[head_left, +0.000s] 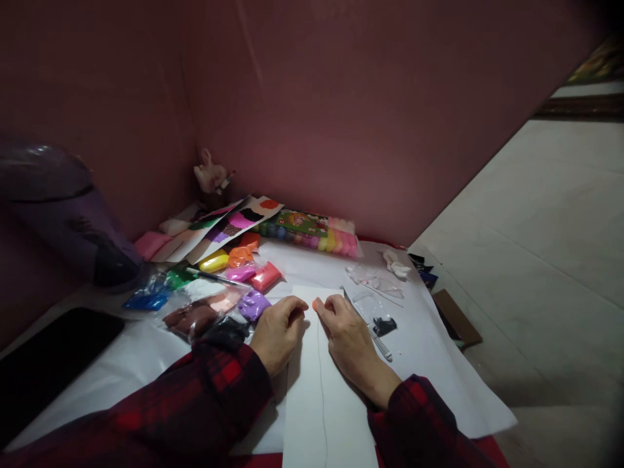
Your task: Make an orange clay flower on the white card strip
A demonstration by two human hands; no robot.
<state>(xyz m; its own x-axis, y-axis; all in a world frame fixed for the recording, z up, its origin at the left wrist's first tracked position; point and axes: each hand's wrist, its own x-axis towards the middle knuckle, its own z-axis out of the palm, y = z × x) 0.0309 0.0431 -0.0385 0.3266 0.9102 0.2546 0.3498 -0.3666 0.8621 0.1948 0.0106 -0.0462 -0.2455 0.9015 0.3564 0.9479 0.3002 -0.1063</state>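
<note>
A small piece of orange clay (314, 304) shows at the fingertips of my right hand (348, 335), which is closed on it near the top of a white paper strip (305, 416). A thin wavy line runs down the length of that strip. Just left of the clay, my left hand (279, 330) has its thumb and fingers pinched together; whatever may be between them is too small or hidden. Close to my left wrist lies a bag of purple clay (253, 305). A fork (383, 344) with a ridged, comb-like end rests beside my right hand.
Bags of coloured clay, including a yellow one (213, 262) and a red one (266, 277), crowd the left. Behind them are colour-patched sheets (229, 237) and a clay pack (302, 224). Black clay (385, 325) lies right, a dark phone-like slab (63, 364) left. A pink wall (312, 117) bounds the back.
</note>
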